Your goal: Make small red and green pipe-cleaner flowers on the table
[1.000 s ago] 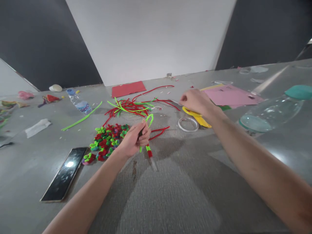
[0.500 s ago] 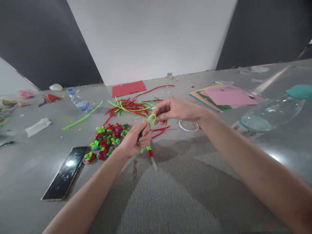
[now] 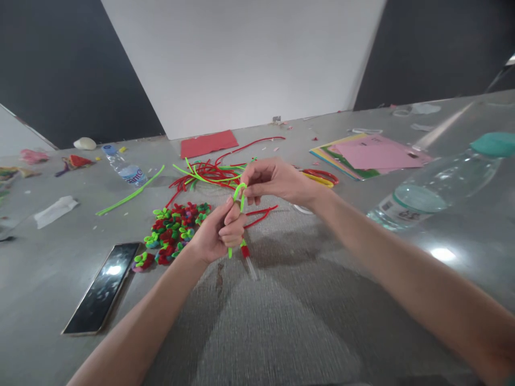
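My left hand (image 3: 225, 229) is closed around a bright green pipe cleaner (image 3: 240, 192), whose bent loop rises above the thumb while an end hangs below the fingers. At the top of that loop, my right hand (image 3: 267, 182) pinches it between thumb and fingertips. Below the left hand shows a clear stick (image 3: 251, 266) with a red and green wrapped end; the fingers hide whether it is held. A cluster of small red and green fuzzy pipe-cleaner pieces (image 3: 168, 236) lies left of the left hand. Behind both hands is a tangle of red and green pipe cleaners (image 3: 213, 174).
A phone (image 3: 102, 289) lies at the left, below a small water bottle (image 3: 124, 165) and green pipe cleaners (image 3: 131, 197). Coloured paper sheets (image 3: 374, 151) and a large bottle (image 3: 434, 187) are at the right. Yellow-and-red handles (image 3: 322, 177) show beyond the right wrist. Red paper (image 3: 209, 143) lies at the back.
My right hand has shifted slightly left, and the green loop now looks narrower and more upright. The yellow-and-red handles have come into sight beyond the right wrist. The view has shifted slightly.
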### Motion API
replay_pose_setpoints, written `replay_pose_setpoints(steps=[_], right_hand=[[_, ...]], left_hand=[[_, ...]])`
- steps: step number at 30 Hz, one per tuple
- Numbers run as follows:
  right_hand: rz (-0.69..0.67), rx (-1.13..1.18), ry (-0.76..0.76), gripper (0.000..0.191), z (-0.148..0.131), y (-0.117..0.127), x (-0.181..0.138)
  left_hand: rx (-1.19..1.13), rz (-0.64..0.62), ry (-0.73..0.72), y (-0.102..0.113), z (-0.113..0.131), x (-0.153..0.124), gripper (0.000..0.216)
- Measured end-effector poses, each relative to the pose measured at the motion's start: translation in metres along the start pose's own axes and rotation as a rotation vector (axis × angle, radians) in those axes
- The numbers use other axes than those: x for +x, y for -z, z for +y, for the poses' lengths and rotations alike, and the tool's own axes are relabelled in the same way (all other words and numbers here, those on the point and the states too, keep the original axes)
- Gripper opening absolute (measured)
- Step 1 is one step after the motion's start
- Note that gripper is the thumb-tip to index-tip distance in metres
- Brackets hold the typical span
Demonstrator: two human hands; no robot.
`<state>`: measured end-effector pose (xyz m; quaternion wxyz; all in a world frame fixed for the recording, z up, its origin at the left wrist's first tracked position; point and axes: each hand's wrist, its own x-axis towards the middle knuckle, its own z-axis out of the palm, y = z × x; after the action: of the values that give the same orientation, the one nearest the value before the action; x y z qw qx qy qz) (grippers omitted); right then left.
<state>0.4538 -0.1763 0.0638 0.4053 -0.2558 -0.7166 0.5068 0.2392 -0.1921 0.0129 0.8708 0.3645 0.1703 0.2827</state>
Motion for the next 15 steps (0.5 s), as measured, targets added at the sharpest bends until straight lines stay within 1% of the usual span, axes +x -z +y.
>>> replay_pose_setpoints(steps=[3,6,9,15], right_hand=[[0.081,0.069,0.062,0.026,0.003,-0.012,0.004],[0.164,0.118,0.081,0.029,0.006,-0.019,0.006],[0.212,0.141,0.075,0.029,0.008,-0.022,0.006],[0.29,0.096,0.087,0.032,0.011,-0.026,0.008]], left_hand=[[-0.026,0.042,-0.02,-0.002,0.001,-0.002,0.058],[-0.05,0.067,-0.081,-0.003,0.002,-0.002,0.058],[-0.076,0.036,-0.131,-0.002,0.004,0.0,0.056],[-0.091,-0.025,-0.117,0.002,0.004,0.002,0.056]])
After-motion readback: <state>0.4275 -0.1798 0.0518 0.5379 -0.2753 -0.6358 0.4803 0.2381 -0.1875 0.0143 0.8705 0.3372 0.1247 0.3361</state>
